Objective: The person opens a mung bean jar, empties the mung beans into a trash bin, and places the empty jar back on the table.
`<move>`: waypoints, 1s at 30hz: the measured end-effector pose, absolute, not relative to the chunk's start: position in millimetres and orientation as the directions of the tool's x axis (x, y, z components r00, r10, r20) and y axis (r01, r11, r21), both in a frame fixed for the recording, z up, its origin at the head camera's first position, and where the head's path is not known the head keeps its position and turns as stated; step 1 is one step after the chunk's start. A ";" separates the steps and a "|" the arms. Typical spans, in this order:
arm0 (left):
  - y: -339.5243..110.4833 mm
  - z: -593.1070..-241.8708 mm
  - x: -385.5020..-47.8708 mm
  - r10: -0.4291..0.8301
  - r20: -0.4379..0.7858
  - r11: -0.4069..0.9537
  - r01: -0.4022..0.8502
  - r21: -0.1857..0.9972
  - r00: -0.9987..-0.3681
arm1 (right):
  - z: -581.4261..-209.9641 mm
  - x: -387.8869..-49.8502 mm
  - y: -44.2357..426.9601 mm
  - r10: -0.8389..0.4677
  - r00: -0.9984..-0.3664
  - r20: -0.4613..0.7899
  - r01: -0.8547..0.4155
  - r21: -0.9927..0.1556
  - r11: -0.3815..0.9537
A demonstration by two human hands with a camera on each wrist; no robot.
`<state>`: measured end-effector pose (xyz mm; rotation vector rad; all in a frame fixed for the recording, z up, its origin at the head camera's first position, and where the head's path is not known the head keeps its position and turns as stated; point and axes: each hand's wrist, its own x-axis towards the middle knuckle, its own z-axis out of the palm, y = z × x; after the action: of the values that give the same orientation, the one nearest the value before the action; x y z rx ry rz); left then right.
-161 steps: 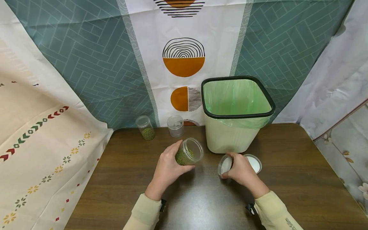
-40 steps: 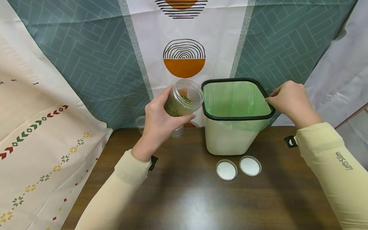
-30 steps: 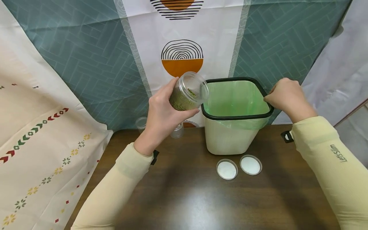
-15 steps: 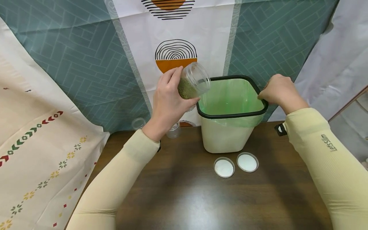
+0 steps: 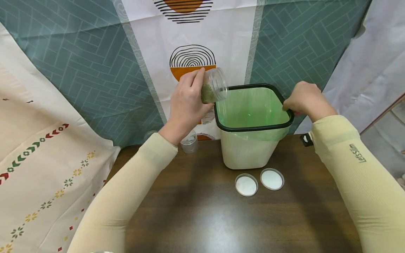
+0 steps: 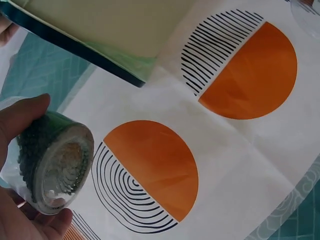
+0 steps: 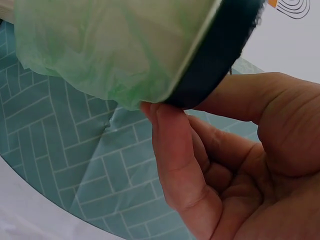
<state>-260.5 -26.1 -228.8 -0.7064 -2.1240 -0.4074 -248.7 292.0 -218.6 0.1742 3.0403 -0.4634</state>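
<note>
2 hands stand on opposite sides of the pale bin (image 5: 246, 151), and we find the jar (image 5: 215, 86) in the left hand (image 5: 186, 100), whose fingers and thumb curl round its clear wall. That makes the left hand the nearer; the right hand (image 5: 305, 100) is across the opening, pinching the black rim (image 5: 253, 128) at its right side, beside the green liner (image 5: 253, 110).

The relation we judge most telling is the jar's long axis against that opening: tipped on its side and nearly level, it runs left to right, mouth towards the bin. In the head view the mouth overlaps the rim's far left corner, but we cannot tell its height above it, nor whether the 2 touch. We see green contents inside the jar and none visibly falling.

In front of the bin, 2 round, white-centred lids lie on the table (image 5: 196, 211), the left lid (image 5: 246, 185) just beside the right lid (image 5: 272, 179).
</note>
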 end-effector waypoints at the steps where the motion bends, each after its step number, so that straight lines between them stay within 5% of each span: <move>1: -25.3 -228.3 -261.6 0.349 0.805 0.783 0.621 0.030 -0.479 | -218.5 -248.9 292.1 0.100 -0.992 -0.080 0.119 -0.292 0.949; 9: -18.0 -223.6 -265.2 0.398 0.823 0.746 0.665 -0.034 -0.404 | -220.0 -250.3 293.3 0.103 -0.993 -0.065 0.117 -0.281 0.953; 30: -10.4 -226.0 -275.0 0.443 0.814 0.767 0.629 -0.127 -0.376 | -218.4 -255.9 292.3 0.086 -0.990 -0.108 0.112 -0.262 0.959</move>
<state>-275.0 -10.4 -226.0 -0.8036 -2.0315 -0.2524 -255.9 292.3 -218.4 0.1531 3.0146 -0.4112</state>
